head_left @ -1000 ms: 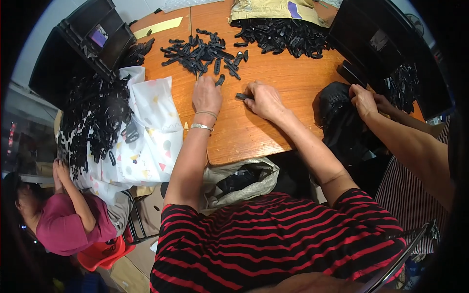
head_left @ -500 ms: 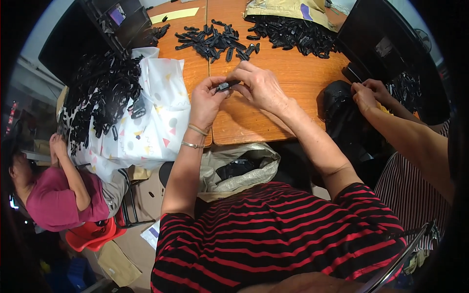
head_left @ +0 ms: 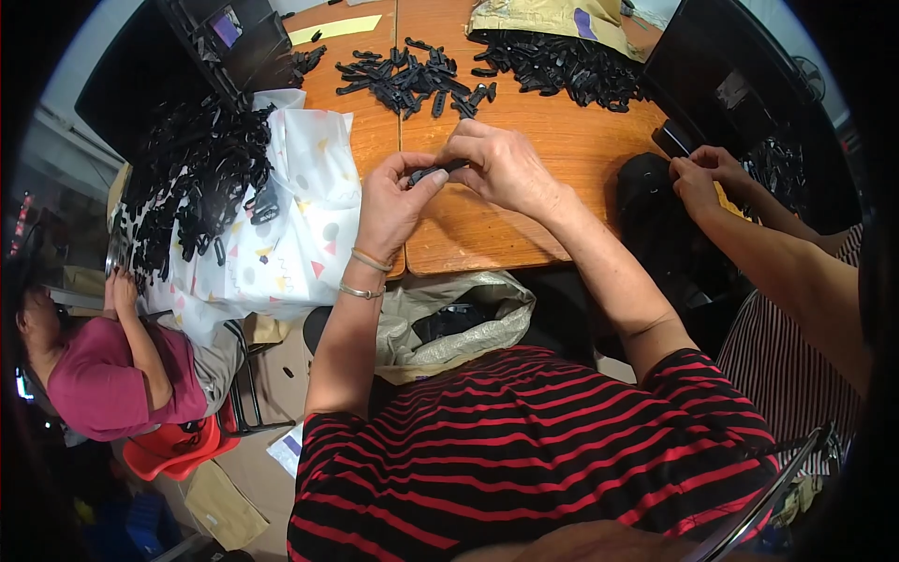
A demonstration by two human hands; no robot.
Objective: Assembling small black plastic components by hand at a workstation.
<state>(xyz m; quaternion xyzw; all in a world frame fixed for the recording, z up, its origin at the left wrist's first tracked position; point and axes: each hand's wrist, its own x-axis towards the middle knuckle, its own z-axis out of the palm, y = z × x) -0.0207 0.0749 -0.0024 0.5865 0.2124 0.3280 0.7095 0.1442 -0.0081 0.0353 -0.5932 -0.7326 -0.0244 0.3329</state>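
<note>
Over the wooden table, my left hand (head_left: 390, 200) pinches a small, elongated black plastic piece (head_left: 423, 174) between thumb and fingers. My right hand (head_left: 507, 167) grips the piece's other end, its fingertips close to the left thumb. Fingers cover much of the piece, so I cannot tell whether it is one part or two joined. Just beyond both hands lies a loose pile of similar black plastic pieces (head_left: 403, 80). Farther right, a larger heap of them (head_left: 562, 70) spills from a brown paper bag (head_left: 552, 21).
To the left, black parts (head_left: 201, 178) are heaped on a white patterned plastic sheet (head_left: 314, 211). An open woven sack (head_left: 506, 328) stands below the table edge. A co-worker in a maroon top (head_left: 103, 379) sits left; another person's hands (head_left: 698, 183) work at right beside a dark bag (head_left: 646, 201).
My left thumb has moved over the black piece and now covers more of it. My left wrist has shifted slightly left. Both hands stay in nearly the same place.
</note>
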